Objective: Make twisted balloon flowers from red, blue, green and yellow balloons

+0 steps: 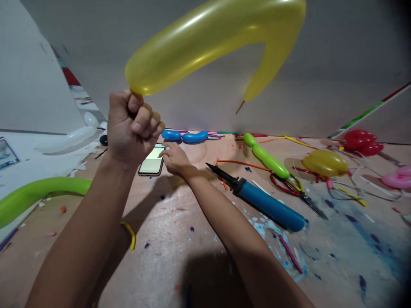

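Observation:
Raised at the upper left, my left hand (133, 122) is closed around the near end of a long inflated yellow balloon (192, 47). The balloon rises to the right and bends back down, ending in a thin uninflated tip. Lower down, my right hand (175, 157) reaches over the right edge of a smartphone (150, 164) that lies on the table with its screen lit. Its fingers are stretched out at the screen, holding nothing; contact with the glass cannot be made out. Just behind the phone are blue balloon pieces (194, 137).
A blue hand pump (271, 204) lies right of my right forearm, with red-handled scissors (305, 199) beside it. Green (269, 160), yellow (326, 162) and red (361, 142) balloons lie further right. A long green balloon (45, 192) and a white balloon (70, 140) are at left. Scraps litter the table (170, 265).

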A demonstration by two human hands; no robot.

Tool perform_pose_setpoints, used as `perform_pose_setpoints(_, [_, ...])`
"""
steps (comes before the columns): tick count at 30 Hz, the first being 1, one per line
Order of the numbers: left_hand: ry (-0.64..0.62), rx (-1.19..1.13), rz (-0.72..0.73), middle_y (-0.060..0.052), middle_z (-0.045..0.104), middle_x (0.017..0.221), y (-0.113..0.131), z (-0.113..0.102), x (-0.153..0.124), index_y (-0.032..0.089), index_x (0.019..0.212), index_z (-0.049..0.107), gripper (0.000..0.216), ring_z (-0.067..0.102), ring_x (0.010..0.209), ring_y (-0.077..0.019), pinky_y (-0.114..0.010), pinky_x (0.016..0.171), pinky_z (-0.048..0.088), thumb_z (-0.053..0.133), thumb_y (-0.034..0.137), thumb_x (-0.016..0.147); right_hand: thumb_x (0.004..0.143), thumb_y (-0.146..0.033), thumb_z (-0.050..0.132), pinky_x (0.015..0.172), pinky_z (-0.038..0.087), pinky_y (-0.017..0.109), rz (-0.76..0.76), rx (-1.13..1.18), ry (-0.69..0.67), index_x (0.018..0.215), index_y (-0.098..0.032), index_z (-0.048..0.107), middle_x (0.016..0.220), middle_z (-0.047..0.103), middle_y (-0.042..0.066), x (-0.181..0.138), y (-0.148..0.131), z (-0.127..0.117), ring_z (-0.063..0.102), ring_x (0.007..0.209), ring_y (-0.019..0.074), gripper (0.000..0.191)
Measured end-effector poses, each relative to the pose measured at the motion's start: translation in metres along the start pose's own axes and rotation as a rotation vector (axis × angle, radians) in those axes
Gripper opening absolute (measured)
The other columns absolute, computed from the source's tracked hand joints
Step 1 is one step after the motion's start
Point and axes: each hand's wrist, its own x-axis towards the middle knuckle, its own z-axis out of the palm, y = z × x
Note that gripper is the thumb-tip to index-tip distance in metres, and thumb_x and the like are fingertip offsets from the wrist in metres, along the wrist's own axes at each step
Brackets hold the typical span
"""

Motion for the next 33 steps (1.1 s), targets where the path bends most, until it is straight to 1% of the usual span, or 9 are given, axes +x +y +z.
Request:
perform_pose_setpoints(5, [0.006,0.007,0.0,0.007,0.013,0.031,0.0,0.001,-0.001,0.018,0.051,0.027,0.049,0.011,0.029,-0.0081,-0.023,0.038,0.013,0.008,0.025,0.096,0.084,-0.014,0.043,0.107,0.032,0.034,-0.009,0.053,0.045,0.087,-0.016,0.076,0.124,0.058,0.01,-0.002,0.001,0.004,0.047,0.12,0.0224,0.032])
perform_pose_setpoints(9, [0.012,0.008,-0.024,0.006,0.017,0.029,0.002,0.002,-0.002,0.018,0.051,0.026,0.05,0.011,0.029,-0.0079,-0.023,0.038,0.015,0.009,0.025,0.097,0.083,-0.015,0.042,0.104,0.037,0.035,0.118,0.315,0.202,0.091,-0.015,0.072,0.115,0.062,0.01,0.005,-0.002,-0.01,0.052,0.112,0.0213,0.032])
perform_pose_setpoints(12, [-0.016,0.035,-0.062,0.006,0.022,0.028,-0.005,-0.003,0.0,0.019,0.051,0.028,0.049,0.016,0.029,-0.0085,-0.023,0.038,0.019,0.012,0.024,0.097,0.086,-0.025,0.041,0.093,0.046,0.037,0.266,0.707,0.299,0.109,-0.015,0.062,0.108,0.065,0.01,0.02,-0.013,-0.047,0.058,0.104,0.0211,0.033])
perform_pose_setpoints(14, [-0.038,0.071,-0.103,0.006,0.025,0.028,-0.018,-0.008,0.003,0.019,0.051,0.03,0.048,0.021,0.029,-0.0086,-0.022,0.038,0.023,0.016,0.022,0.097,0.089,-0.036,0.041,0.089,0.049,0.038,0.194,0.993,0.253,0.126,-0.02,0.049,0.108,0.066,0.007,0.028,-0.026,-0.084,0.062,0.1,0.0204,0.041])
perform_pose_setpoints(15, [-0.043,0.089,-0.125,0.006,0.026,0.028,-0.026,-0.011,0.005,0.019,0.052,0.03,0.046,0.022,0.029,-0.0084,-0.022,0.038,0.024,0.018,0.022,0.096,0.091,-0.042,0.038,0.088,0.05,0.038,0.141,1.071,0.225,0.125,-0.021,0.049,0.107,0.066,0.007,0.029,-0.033,-0.104,0.062,0.099,0.0203,0.042])
perform_pose_setpoints(18, [-0.072,0.115,-0.212,0.006,0.03,0.031,-0.055,-0.016,0.007,0.02,0.054,0.032,0.041,0.027,0.031,-0.0082,-0.02,0.04,0.027,0.026,0.021,0.094,0.089,-0.054,0.04,0.085,0.051,0.037,0.079,1.092,0.116,0.115,-0.02,0.056,0.104,0.066,0.007,0.02,-0.05,-0.152,0.062,0.1,0.0213,0.046])
perform_pose_setpoints(20, [-0.093,0.14,-0.26,0.006,0.031,0.031,-0.072,-0.017,0.006,0.02,0.054,0.032,0.037,0.025,0.031,-0.0079,-0.019,0.04,0.027,0.03,0.02,0.092,0.085,-0.058,0.048,0.084,0.051,0.035,0.075,1.064,0.124,0.108,-0.02,0.059,0.099,0.066,0.006,0.006,-0.052,-0.167,0.064,0.097,0.0211,0.046])
perform_pose_setpoints(25, [-0.152,0.2,-0.424,0.005,0.031,0.032,-0.096,-0.013,-0.003,0.02,0.052,0.03,0.036,0.026,0.032,-0.0076,-0.019,0.039,0.029,0.034,0.021,0.088,0.082,-0.06,0.054,0.08,0.051,0.03,0.174,0.977,0.358,0.091,-0.018,0.063,0.088,0.065,0.005,-0.016,-0.03,-0.163,0.065,0.088,0.0192,0.044])
perform_pose_setpoints(33, [-0.044,0.072,-0.56,0.007,0.028,0.035,-0.116,-0.004,-0.015,0.019,0.057,0.034,0.032,0.022,0.031,-0.0076,-0.019,0.036,0.024,0.032,0.018,0.09,0.079,-0.054,0.059,0.065,0.05,0.026,0.341,0.848,0.407,0.071,-0.016,0.063,0.068,0.062,0.003,-0.016,-0.013,-0.15,0.061,0.068,0.0151,0.039])
